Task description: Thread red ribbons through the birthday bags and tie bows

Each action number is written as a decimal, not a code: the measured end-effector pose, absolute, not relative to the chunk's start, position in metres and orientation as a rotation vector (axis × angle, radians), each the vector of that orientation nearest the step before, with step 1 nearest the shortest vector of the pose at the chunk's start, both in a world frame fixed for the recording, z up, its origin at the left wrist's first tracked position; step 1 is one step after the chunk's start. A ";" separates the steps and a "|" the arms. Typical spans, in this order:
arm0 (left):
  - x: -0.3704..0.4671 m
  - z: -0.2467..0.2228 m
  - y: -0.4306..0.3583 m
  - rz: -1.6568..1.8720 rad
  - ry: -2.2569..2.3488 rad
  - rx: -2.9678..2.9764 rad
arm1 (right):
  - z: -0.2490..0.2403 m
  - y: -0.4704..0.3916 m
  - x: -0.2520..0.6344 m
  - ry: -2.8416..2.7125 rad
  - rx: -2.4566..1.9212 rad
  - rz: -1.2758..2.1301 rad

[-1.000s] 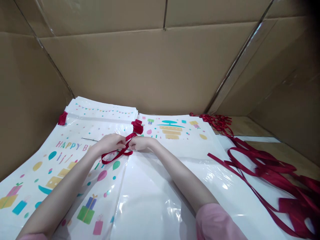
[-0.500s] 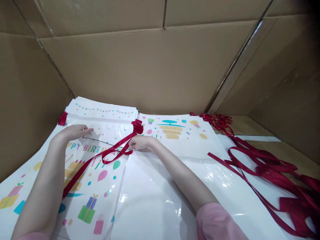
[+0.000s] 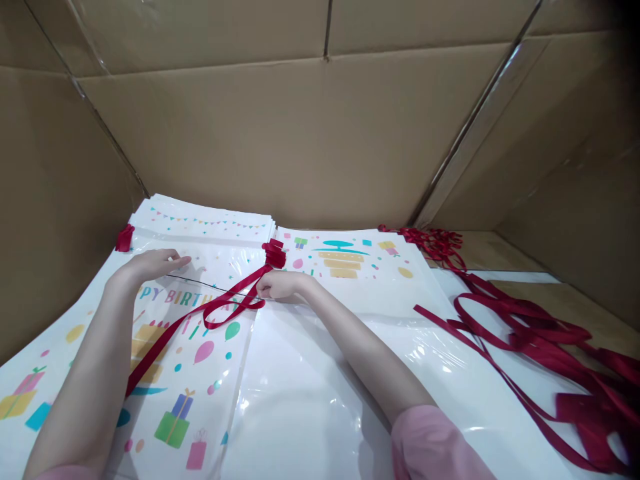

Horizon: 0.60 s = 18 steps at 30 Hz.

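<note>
A thin dark cord stretches between my two hands over a white plastic-covered sheet printed with birthday lettering, a cake and gifts. My left hand is over the upper part of the print, with the cord's left end at its curled fingers and its index finger pointing right. Closed beside the sheet's right edge, my right hand has the cord's other end at its fingertips. A looped red ribbon runs past those fingertips and down left under my left forearm. A gathered red ribbon bundle is just above my right hand.
Tall cardboard walls enclose the back and sides. Another printed sheet stack lies to the right. Long red ribbons trail in loops at far right, with a tangled ribbon pile behind. A small red ribbon bundle is at the left stack's edge.
My left hand has shifted very slightly to the right. My right hand, the cord and the ribbon look almost the same as before.
</note>
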State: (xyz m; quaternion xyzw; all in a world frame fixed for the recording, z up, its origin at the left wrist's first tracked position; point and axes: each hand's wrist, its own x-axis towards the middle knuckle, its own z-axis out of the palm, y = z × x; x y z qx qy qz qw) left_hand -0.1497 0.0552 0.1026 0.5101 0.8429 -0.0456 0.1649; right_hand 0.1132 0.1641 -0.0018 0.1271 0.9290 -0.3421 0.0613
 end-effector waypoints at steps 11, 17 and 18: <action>-0.139 0.108 0.053 -0.073 2.313 1.484 | 0.000 0.163 0.115 2.799 0.395 -1.058; -0.112 0.113 0.049 -0.120 2.184 1.668 | 0.001 0.163 0.115 2.808 0.420 -1.046; -0.108 0.114 0.048 -0.129 2.162 1.690 | 0.001 0.164 0.115 2.813 0.423 -1.046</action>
